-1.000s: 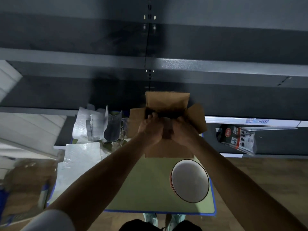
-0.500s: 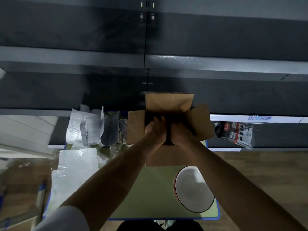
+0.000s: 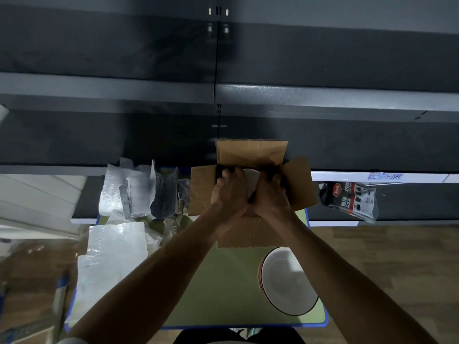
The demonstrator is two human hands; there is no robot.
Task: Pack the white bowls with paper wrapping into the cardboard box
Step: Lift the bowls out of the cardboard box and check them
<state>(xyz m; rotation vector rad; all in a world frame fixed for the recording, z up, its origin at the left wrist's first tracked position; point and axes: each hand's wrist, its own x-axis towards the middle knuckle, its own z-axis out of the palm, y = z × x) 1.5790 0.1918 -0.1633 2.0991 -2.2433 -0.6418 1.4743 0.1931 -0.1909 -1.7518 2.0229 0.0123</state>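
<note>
An open cardboard box stands at the far edge of the green table, its flaps spread out. Both my hands reach into its opening. My left hand and my right hand hold a pale wrapped bowl between them, just inside the box; only a sliver of it shows. A stack of white bowls with a dark rim sits on the table at the near right, under my right forearm.
Sheets of white wrapping paper and bubble wrap lie on the table's left side, with more crumpled wrap behind. Dark metal shelves rise beyond the box. A black packet hangs at the right. Another cardboard box stands on the left.
My two hands have pushed a little deeper into the box with the wrapped bowl. The view has shifted slightly closer to the box.
</note>
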